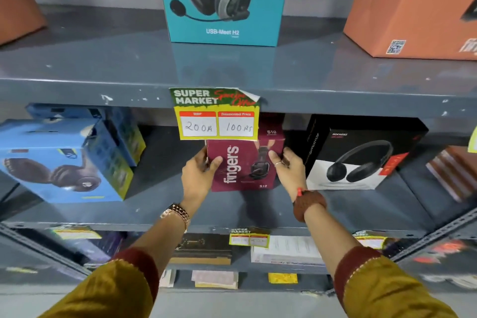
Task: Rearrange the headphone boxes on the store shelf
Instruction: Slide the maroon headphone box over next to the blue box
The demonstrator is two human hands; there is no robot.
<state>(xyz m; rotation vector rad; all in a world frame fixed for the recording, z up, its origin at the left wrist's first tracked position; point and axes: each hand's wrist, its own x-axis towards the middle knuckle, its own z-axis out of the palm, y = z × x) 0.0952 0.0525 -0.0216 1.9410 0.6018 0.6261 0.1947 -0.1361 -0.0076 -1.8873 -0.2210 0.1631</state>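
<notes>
**Fingers on both sides of the maroon box**

Fingers of the left hand curl round the left edge of the maroon headphone box, thumb laid on its front face. On the other side the right hand does the same, thumb on the front and the rest wrapped behind the right edge. So both hands are closed on the one box, which sits upright on the middle shelf, directly under the price tag hanging from the shelf above.

From where I stand the box lies straight ahead of the person, squarely between the two hands, neither one nearer than the other. Its long side runs upward, as the lettering does. To its right, just beside the right hand, leans the black headphone box; the blue headphone box stands well apart on the left, with bare shelf between. I would guess any shift goes leftward or outward, since the right side looks tight.
</notes>
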